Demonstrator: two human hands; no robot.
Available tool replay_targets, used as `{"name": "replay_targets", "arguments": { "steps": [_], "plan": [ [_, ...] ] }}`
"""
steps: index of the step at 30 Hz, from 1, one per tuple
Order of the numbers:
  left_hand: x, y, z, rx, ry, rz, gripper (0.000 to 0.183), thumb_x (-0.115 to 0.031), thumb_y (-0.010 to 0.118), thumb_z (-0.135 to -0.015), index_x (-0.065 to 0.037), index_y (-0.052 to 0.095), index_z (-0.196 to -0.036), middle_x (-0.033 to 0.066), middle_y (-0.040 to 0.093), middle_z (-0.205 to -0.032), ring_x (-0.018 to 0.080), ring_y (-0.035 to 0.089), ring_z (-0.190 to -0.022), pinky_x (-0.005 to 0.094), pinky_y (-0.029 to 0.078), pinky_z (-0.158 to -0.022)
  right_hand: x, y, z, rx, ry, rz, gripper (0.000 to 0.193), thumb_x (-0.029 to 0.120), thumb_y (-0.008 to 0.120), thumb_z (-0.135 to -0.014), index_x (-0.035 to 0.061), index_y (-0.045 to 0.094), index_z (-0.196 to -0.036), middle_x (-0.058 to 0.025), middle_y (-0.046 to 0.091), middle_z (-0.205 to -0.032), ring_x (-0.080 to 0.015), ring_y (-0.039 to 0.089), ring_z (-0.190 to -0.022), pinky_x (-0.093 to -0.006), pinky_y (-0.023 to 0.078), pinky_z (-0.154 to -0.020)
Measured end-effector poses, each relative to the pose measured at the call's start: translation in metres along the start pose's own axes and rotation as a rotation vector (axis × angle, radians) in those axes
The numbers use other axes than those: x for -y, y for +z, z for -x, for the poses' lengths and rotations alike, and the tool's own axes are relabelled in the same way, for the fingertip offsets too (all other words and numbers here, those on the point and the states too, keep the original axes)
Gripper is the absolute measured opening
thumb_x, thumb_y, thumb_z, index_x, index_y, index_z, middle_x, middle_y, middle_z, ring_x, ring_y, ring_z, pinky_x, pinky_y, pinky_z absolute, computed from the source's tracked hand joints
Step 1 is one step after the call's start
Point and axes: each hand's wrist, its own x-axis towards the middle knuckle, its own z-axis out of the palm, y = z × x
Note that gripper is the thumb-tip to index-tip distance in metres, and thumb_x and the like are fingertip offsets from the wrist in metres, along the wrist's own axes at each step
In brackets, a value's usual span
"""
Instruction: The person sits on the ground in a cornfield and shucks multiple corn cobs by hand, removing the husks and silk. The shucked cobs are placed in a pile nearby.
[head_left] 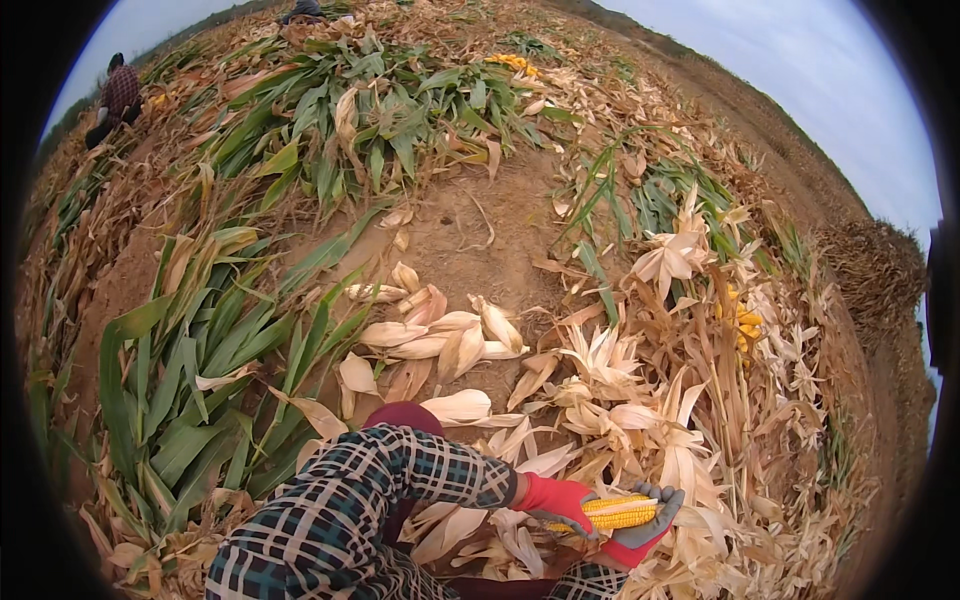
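Observation:
A husked yellow corn cob lies crosswise between both gloved hands at the lower middle. My left hand, in a red glove on a plaid sleeve, grips the cob's left end. My right hand, in a red glove with grey fingers, wraps around the cob's right end from below. Pale dry husks lie heaped right around the hands.
Cut green corn stalks lie in rows on the left and at the back. A patch of bare soil sits ahead. Yellow cobs lie in the husks on the right. A crouched person works at the far left.

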Motion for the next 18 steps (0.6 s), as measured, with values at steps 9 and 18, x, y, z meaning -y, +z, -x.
{"name": "replay_targets", "arguments": {
  "steps": [9, 18],
  "plan": [
    [-0.017, 0.000, 0.023, 0.096, -0.089, 0.366, 0.059, -0.050, 0.061, -0.092, 0.002, 0.059, -0.120, 0.0073, 0.064, -0.097, 0.0135, 0.060, -0.086, 0.0284, 0.049, -0.078, 0.000, -0.015, -0.015, -0.208, -0.192, 0.058, 0.048, 0.045, 0.048, -0.101, 0.0017, 0.049, -0.122, -0.0089, 0.051, -0.107, -0.0206, 0.054, -0.100, -0.0358, 0.046, -0.092],
    [-0.022, -0.016, 0.013, 0.011, -0.146, 0.899, 0.048, -0.047, 0.057, -0.096, -0.002, 0.059, -0.110, 0.0043, 0.062, -0.086, 0.0090, 0.063, -0.078, 0.0237, 0.055, -0.058, -0.010, 0.002, -0.001, 0.026, -0.238, 0.439, 0.039, 0.023, 0.061, -0.096, -0.0045, 0.052, -0.123, -0.0144, 0.058, -0.119, -0.0183, 0.058, -0.101, -0.0355, 0.047, -0.092]
  ]
}}
